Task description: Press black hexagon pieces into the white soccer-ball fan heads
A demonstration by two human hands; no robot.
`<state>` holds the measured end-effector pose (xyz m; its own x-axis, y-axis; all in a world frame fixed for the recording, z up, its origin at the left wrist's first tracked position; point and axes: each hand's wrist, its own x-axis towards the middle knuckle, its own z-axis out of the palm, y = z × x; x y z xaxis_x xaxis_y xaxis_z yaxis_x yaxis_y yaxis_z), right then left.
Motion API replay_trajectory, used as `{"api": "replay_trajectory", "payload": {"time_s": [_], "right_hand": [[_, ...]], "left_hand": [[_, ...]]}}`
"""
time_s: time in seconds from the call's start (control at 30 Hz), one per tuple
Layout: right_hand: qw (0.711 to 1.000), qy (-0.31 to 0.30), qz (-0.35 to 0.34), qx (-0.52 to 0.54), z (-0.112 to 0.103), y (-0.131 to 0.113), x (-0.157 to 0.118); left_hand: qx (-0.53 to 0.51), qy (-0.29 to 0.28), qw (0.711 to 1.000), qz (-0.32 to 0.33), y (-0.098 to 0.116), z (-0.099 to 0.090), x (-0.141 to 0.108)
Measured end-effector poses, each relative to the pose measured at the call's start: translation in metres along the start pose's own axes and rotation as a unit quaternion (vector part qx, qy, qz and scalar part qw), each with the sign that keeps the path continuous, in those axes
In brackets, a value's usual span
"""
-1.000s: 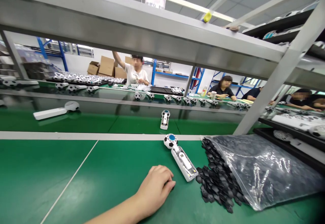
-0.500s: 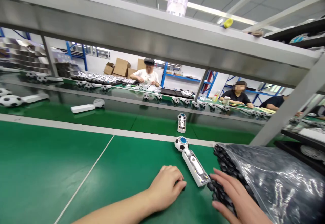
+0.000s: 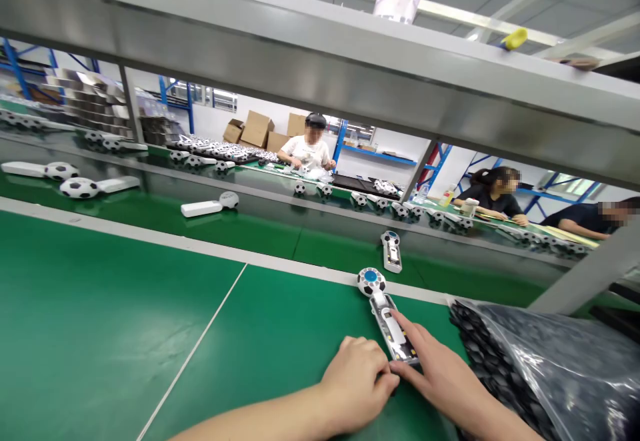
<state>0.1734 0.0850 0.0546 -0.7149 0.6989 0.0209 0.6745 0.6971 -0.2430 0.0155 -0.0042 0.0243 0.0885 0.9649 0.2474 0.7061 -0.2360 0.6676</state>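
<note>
A white device with a football-patterned round head and an uncovered handle (image 3: 391, 326) lies on the green table, its inner parts facing up. My right hand (image 3: 435, 364) rests along the handle's right side and lower end, thumb and fingers apart around it. Just left of the lower end, my left hand (image 3: 357, 378) is curled on the table, closed on a small dark thing that I cannot make out. To the right of my right hand lie small black parts (image 3: 483, 348), spilling from a clear plastic bag (image 3: 565, 354).
Beyond the table edge, a belt (image 3: 270, 234) carries an open device (image 3: 391, 252) and closed white ones (image 3: 203, 208). A metal shelf beam (image 3: 300, 74) crosses above. Across the line sit several people, one in a white shirt (image 3: 309, 151).
My right hand has moved left from beside the black parts onto the device's handle. The camera view has shifted. My left hand is still curled beside the device.
</note>
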Motion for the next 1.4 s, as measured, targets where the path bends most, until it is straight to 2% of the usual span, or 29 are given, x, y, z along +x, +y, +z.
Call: {"api": "replay_trajectory", "payload": {"time_s": [0.13, 0.27, 0.5, 0.6, 0.67, 0.77, 0.8, 0.83, 0.9, 0.93, 1.07, 1.17, 1.27, 1.33, 1.4], "right_hand": [[0.999, -0.034, 0.021, -0.016, -0.004, -0.005, 0.034], [0.999, -0.019, 0.017, -0.043, 0.000, -0.008, 0.076], [0.994, 0.024, 0.082, -0.061, 0.006, -0.012, 0.157], [0.993, 0.051, 0.093, -0.049, 0.001, -0.015, 0.168], [0.994, 0.070, 0.073, -0.028, -0.004, -0.020, 0.157], [0.998, 0.057, 0.017, 0.036, -0.009, -0.027, 0.114], [0.997, 0.039, -0.003, 0.074, -0.008, -0.030, 0.096], [0.986, 0.020, -0.016, 0.167, -0.006, -0.032, 0.078], [0.955, 0.000, -0.047, 0.293, 0.001, -0.036, 0.044], [0.941, 0.001, -0.039, 0.336, 0.006, -0.036, 0.030], [0.907, 0.024, 0.004, 0.420, 0.020, -0.032, -0.003], [0.897, 0.029, 0.021, 0.442, 0.023, -0.028, -0.009], [0.886, 0.031, 0.023, 0.462, 0.026, -0.027, -0.009], [0.891, 0.037, 0.014, 0.452, 0.032, -0.026, -0.007], [0.907, 0.040, 0.000, 0.418, 0.039, -0.026, -0.005]], "left_hand": [[-0.067, 0.026, 0.996, -0.058, -0.003, 0.003, 0.000], [-0.134, 0.060, 0.983, -0.109, -0.005, 0.004, 0.003], [-0.201, 0.069, 0.970, -0.119, -0.004, -0.002, 0.004], [-0.275, 0.100, 0.948, -0.122, -0.007, -0.004, 0.007], [-0.345, 0.135, 0.921, -0.124, -0.012, -0.004, 0.013], [-0.416, 0.164, 0.883, -0.142, -0.022, -0.004, 0.023], [-0.425, 0.164, 0.878, -0.148, -0.024, -0.004, 0.025], [-0.426, 0.160, 0.877, -0.151, -0.025, -0.004, 0.027], [-0.420, 0.144, 0.884, -0.145, -0.025, -0.004, 0.027], [-0.409, 0.130, 0.893, -0.137, -0.024, -0.005, 0.026], [-0.328, 0.080, 0.937, -0.093, -0.015, -0.006, 0.017], [-0.267, 0.058, 0.960, -0.062, -0.011, -0.007, 0.011], [-0.227, 0.054, 0.971, -0.050, -0.011, -0.007, 0.010], [-0.208, 0.067, 0.974, -0.056, -0.014, -0.006, 0.012], [-0.188, 0.080, 0.976, -0.069, -0.021, -0.008, 0.017]]}}
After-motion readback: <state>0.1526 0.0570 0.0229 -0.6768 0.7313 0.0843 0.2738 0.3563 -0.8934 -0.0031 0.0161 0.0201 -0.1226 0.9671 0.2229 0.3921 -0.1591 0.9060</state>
